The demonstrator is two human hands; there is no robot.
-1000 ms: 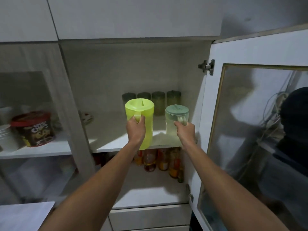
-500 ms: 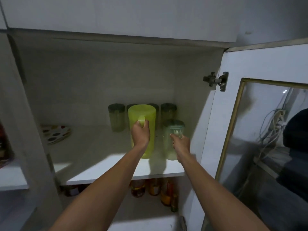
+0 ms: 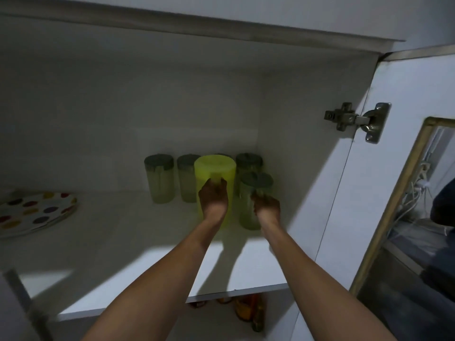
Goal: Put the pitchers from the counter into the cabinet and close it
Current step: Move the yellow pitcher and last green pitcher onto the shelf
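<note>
- Seen from a head camera, two bare forearms reach into an open cabinet above a white shelf (image 3: 123,242).
- The left hand (image 3: 213,200) is clenched around the handle of a tall yellow-green pitcher (image 3: 214,168), which stands upright on the shelf toward its back right corner.
- The right hand (image 3: 267,207) grips a smaller clear pitcher (image 3: 254,183) with a grey-green lid, just beside the yellow-green one on its right and close to the cabinet's right wall.
- Behind both pitchers, along the shelf's back edge, stands a row of clear jars (image 3: 160,180) with dark lids.
- A polka-dot plate (image 3: 34,212) lies at the shelf's left edge, well apart from the pitchers.
- The cabinet door (image 3: 406,89) hangs open on the right, held by a metal hinge (image 3: 357,120); its glass panel has a gold frame.
- Below the shelf's front edge, bottles (image 3: 248,313) with orange contents show partly.
</note>
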